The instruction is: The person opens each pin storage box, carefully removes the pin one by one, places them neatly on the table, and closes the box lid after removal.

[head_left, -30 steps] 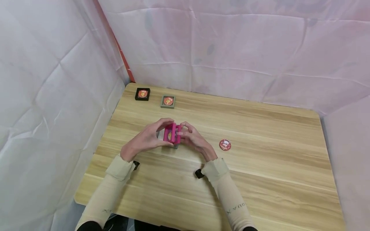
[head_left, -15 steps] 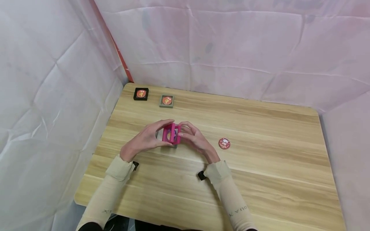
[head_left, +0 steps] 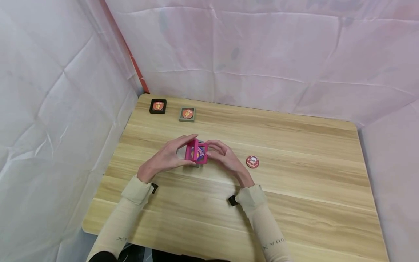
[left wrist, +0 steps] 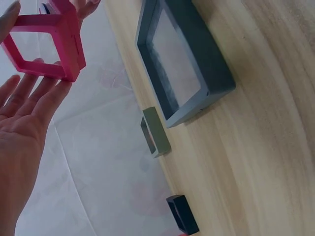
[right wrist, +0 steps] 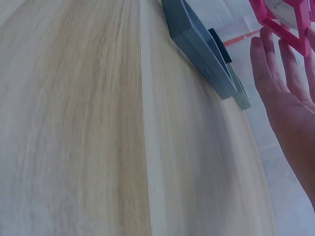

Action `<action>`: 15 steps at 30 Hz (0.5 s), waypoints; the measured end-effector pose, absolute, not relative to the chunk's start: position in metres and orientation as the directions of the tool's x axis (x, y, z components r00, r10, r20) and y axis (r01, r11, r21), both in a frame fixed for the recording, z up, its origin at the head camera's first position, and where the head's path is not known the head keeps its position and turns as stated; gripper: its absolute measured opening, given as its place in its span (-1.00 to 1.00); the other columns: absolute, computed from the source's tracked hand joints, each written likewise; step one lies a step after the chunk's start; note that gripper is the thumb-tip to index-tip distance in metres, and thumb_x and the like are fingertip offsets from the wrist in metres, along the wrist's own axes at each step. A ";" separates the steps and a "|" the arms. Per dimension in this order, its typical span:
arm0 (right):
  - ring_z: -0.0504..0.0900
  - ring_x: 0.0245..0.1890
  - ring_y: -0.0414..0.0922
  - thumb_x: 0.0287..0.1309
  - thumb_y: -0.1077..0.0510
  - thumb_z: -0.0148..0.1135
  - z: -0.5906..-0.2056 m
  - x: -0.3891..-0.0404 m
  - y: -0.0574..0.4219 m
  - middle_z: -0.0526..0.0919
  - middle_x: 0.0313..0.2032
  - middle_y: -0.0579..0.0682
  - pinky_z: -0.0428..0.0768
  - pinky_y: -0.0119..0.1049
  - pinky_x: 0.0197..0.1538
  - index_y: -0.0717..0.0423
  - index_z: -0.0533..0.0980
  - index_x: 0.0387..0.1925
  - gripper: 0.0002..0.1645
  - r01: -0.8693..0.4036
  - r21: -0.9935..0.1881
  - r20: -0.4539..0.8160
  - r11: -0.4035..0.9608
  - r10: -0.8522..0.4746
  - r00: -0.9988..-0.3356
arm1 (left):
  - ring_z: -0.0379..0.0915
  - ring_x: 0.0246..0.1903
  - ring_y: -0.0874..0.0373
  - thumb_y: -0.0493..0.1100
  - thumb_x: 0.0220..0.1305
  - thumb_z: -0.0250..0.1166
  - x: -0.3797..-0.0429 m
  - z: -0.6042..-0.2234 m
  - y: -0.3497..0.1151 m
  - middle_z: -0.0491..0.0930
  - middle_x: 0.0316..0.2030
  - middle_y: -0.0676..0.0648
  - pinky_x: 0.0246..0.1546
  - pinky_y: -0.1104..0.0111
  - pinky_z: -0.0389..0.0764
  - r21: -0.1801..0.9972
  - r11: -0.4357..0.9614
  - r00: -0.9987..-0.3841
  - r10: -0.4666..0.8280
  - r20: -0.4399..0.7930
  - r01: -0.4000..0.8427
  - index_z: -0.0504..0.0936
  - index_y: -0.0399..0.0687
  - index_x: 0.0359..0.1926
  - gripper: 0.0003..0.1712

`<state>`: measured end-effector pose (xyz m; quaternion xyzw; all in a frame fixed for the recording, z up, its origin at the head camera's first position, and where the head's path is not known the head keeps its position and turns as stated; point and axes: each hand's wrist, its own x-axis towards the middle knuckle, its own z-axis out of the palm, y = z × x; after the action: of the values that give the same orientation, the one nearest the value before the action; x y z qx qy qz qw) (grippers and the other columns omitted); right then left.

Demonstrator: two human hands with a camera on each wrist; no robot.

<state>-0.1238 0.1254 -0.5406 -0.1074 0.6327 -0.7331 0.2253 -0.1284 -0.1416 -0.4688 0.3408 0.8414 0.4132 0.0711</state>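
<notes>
A pink hinged display frame (head_left: pixel 195 150) stands part-way unfolded above the table in the head view. A round purple badge-like disc (head_left: pixel 200 153) shows in its right half. My left hand (head_left: pixel 167 155) grips the left half between thumb and fingers. My right hand (head_left: pixel 228 159) holds the right half's outer edge by the fingertips; its thumb is mostly cut off in the right wrist view. Beneath the pink frame, a blue-grey frame (left wrist: pixel 211 59) lies on the table, largely covered in the head view.
A red round disc (head_left: pixel 252 162) lies on the wooden table (head_left: pixel 304 174) right of my right hand. Towards the back left are a black frame (head_left: pixel 158 111) and a grey-green frame (head_left: pixel 187 120), each with an orange-red disc inside. White sheets (head_left: pixel 262 51) hang around the table.
The pink frame's right half has swung wider, so the purple disc shows more. My right hand has shifted slightly right with that edge. My left hand keeps its grip.
</notes>
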 end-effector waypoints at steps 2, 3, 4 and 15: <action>0.52 0.35 0.07 0.39 0.13 0.24 -0.539 -0.123 0.129 0.50 0.40 0.17 0.53 -0.08 0.40 0.05 0.40 0.39 -0.42 0.173 -0.983 -0.125 -0.064 -0.462 -0.878 | 0.50 0.27 -0.02 -0.04 0.02 0.61 -0.129 -0.470 -0.140 0.55 0.28 -0.13 0.32 -0.03 0.56 0.750 0.428 -0.761 0.631 0.151 0.504 0.30 0.00 0.52 0.06; 0.52 0.35 0.09 0.38 0.14 0.25 -0.538 -0.122 0.131 0.49 0.41 0.17 0.52 -0.04 0.41 0.06 0.39 0.40 -0.40 0.164 -0.985 -0.119 -0.058 -0.465 -0.877 | 0.50 0.26 -0.01 -0.03 0.03 0.60 -0.130 -0.471 -0.140 0.55 0.28 -0.11 0.32 -0.03 0.57 0.755 0.427 -0.763 0.630 0.146 0.498 0.31 0.02 0.51 0.04; 0.52 0.35 0.12 0.36 0.16 0.27 -0.537 -0.121 0.133 0.48 0.41 0.17 0.51 0.00 0.41 0.06 0.39 0.41 -0.38 0.155 -0.987 -0.114 -0.050 -0.468 -0.876 | 0.49 0.26 0.01 -0.02 0.04 0.59 -0.130 -0.471 -0.139 0.54 0.28 -0.10 0.32 -0.02 0.57 0.759 0.426 -0.764 0.630 0.141 0.492 0.32 0.04 0.50 0.02; 0.46 0.36 0.11 -0.03 0.06 0.61 -0.524 -0.110 0.137 0.47 0.40 0.00 0.55 0.14 0.36 -0.03 0.28 0.48 0.06 -0.003 -0.982 -0.088 0.190 -0.466 -0.880 | 0.40 0.38 -0.02 -0.06 0.07 0.57 -0.130 -0.473 -0.135 0.48 0.32 -0.11 0.40 -0.01 0.49 0.826 0.373 -0.767 0.633 0.105 0.421 0.34 0.09 0.43 -0.07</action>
<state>-0.1102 0.1369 -0.5237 -0.1567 0.7482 -0.6167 0.1879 -0.1302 -0.1353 -0.4730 0.3213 0.8206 0.4583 0.1157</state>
